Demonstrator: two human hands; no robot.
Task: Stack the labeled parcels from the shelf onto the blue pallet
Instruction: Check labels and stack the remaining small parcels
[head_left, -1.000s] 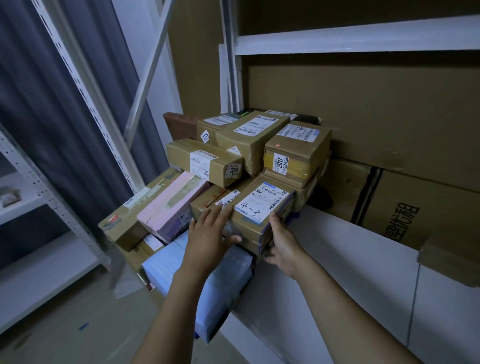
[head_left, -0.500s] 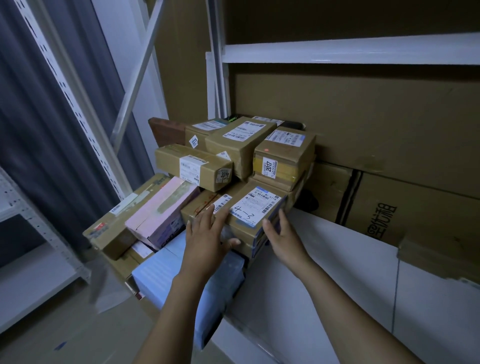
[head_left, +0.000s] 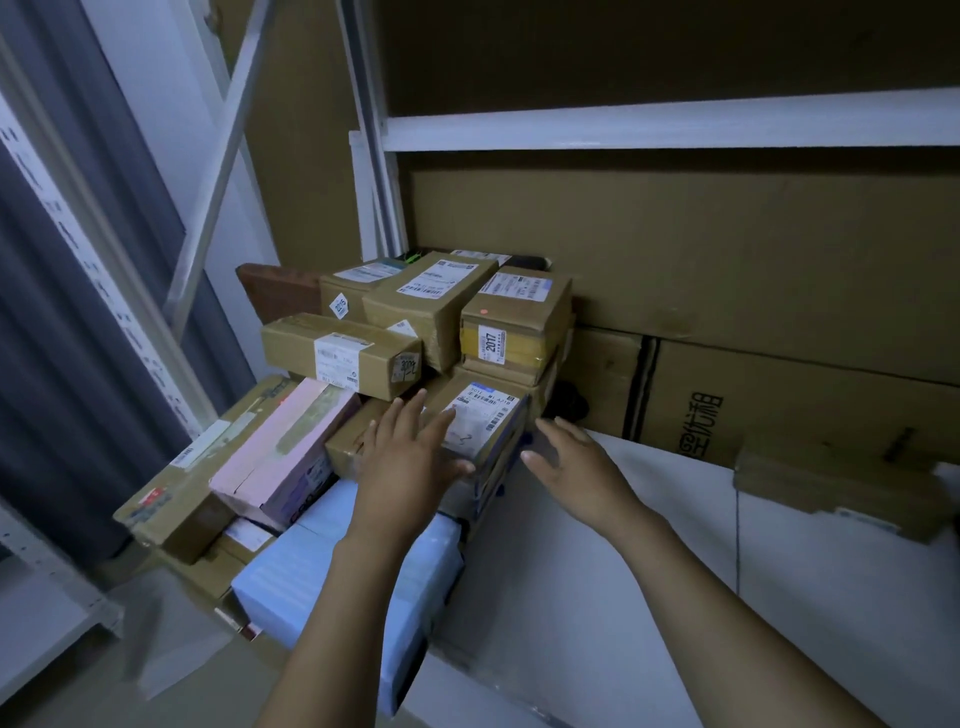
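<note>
Closest to the camera is a pale blue mailer (head_left: 332, 577) hanging over the edge of the shelf (head_left: 613, 582). It looks soft and floppy, so I'd leave it for later.

The one being gone for sits right above it: the front parcel (head_left: 488, 441), a small brown carton at the front of the pile with a white label (head_left: 480, 415) on top. The left hand (head_left: 410, 460) lies flat on its lid with the fingers spread and nothing curled around anything. The right hand (head_left: 576, 467) is open too, fingers straight, just beside the carton's right side. I can't tell if it's actually touching.

My guess is it's stiff cardboard and fairly light for its size. The taped faces are probably a bit slick, so squeeze it between both palms on the left and right sides, low down, not by the lid. Slide it out toward you first, since other boxes are stacked against its back half.

Left of it is a pink box (head_left: 291, 452). Behind that are a long box (head_left: 340, 353) and a yellow-taped box (head_left: 511, 325), both resting on the pile, so they could shift. Big cartons (head_left: 727, 260) line the back. The blue pallet isn't in view.
</note>
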